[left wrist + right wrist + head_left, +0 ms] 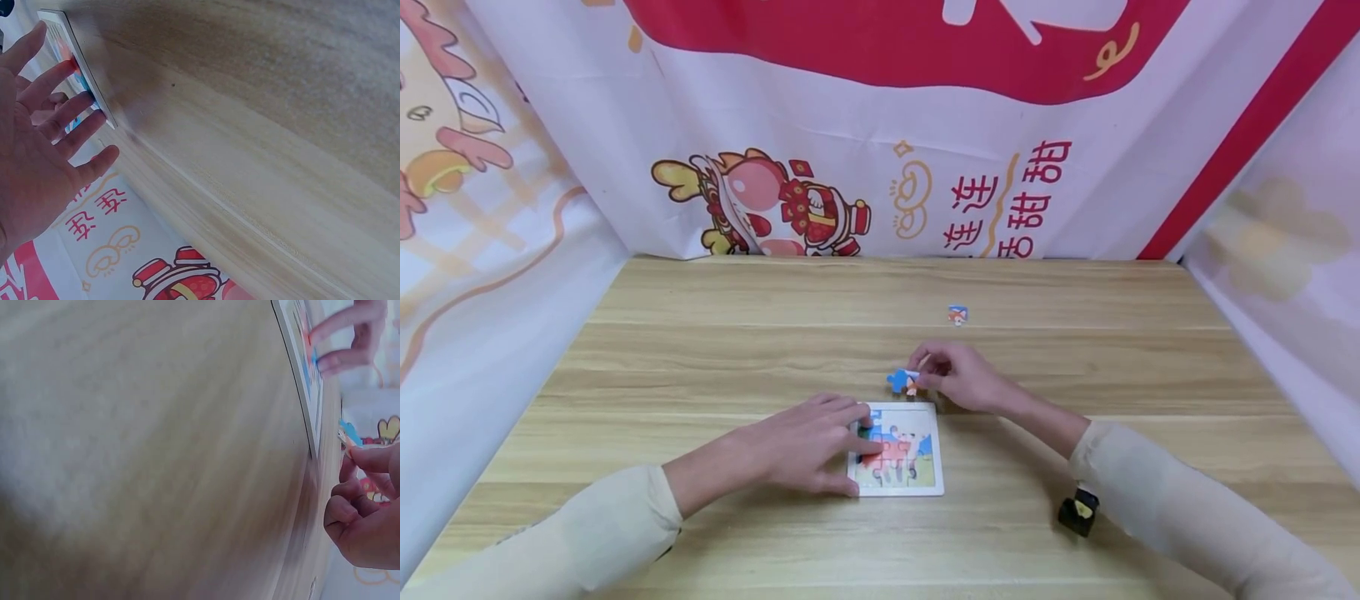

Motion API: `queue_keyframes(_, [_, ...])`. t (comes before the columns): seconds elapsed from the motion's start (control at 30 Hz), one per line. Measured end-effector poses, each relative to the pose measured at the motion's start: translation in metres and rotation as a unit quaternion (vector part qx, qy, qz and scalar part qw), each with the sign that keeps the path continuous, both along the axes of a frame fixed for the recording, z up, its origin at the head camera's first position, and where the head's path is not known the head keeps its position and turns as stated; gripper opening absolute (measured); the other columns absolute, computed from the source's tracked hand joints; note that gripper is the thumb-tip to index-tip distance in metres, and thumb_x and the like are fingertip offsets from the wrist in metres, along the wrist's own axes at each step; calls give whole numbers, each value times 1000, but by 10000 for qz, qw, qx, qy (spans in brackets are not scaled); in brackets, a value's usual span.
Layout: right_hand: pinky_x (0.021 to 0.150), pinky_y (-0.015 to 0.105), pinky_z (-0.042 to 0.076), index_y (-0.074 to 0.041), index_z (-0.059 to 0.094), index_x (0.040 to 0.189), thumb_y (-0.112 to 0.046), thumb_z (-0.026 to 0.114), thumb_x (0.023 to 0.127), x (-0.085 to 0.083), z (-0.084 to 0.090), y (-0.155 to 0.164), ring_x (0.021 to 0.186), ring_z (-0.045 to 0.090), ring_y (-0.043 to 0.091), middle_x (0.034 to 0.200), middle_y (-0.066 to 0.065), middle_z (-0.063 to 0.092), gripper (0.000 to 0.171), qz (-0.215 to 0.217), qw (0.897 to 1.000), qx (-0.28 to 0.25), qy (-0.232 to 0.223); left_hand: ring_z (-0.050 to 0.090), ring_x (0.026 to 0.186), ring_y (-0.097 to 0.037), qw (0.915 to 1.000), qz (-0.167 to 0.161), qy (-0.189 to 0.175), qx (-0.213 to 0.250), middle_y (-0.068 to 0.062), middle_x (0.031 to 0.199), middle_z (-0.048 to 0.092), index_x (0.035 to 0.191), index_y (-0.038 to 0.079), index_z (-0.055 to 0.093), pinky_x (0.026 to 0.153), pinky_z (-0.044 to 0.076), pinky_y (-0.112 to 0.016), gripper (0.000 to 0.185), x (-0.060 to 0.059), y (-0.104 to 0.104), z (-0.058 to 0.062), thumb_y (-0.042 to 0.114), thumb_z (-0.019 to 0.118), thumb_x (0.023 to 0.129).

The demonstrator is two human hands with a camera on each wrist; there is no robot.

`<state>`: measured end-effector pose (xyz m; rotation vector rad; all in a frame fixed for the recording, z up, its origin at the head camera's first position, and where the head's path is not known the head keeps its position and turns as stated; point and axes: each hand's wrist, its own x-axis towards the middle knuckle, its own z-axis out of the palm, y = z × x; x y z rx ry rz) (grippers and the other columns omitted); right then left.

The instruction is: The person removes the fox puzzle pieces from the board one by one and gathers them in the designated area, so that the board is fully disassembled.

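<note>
A jigsaw puzzle in a white frame (939,467) lies on the table, its picture partly filled with joined pieces. My left hand (808,443) rests on the frame's left side, fingers spread, some fingertips touching the puzzle. In the left wrist view the left hand (44,125) shows its palm, with nothing held. Just beyond the frame's far edge, my right hand (958,375) pinches a blue puzzle piece (898,381) with an orange and white patch. The right wrist view shows the right hand (369,509) holding this piece (350,432) between thumb and finger.
Another loose puzzle piece (957,314) lies farther back on the wooden table (737,333). Printed cloth (850,117) hangs behind the table and along both sides. A black device (1078,512) sits at the right sleeve.
</note>
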<state>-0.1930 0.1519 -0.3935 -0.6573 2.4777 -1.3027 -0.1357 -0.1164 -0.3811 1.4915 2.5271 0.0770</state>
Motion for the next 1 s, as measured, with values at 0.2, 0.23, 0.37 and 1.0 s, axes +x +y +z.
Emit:
queue_keyframes(0.2, [67,25,47,-2,73,107,0,65,99,-12,3,6,82,60,21,93,11,69,11,-379,9992,-86,-15,52,131,-26,9999,35,-86,-111,-7,137,58,144,22,63,117,36,-51,60,-1,1,1,55,70,94])
queue_keyframes(0.23, [68,26,47,-2,73,107,0,65,99,-14,3,7,82,59,22,94,11,69,11,-440,9990,-114,-17,52,131,-26,9999,46,-98,-125,-7,137,58,144,22,63,117,36,-50,60,-1,1,1,55,70,94])
queue_keyframes(0.37, [71,27,48,0,73,108,1,65,99,-25,3,9,85,60,22,97,13,68,12,-618,9979,-199,42,52,130,-25,9998,71,-112,-137,-6,137,58,144,22,63,117,36,-50,60,-1,1,2,55,71,94])
queue_keyframes(1.0, [65,24,46,2,73,108,1,67,97,-73,1,17,84,61,30,97,19,72,12,-929,9954,71,245,50,135,-26,9994,186,-227,-174,-8,144,56,144,24,64,117,37,-50,59,0,2,3,55,70,94])
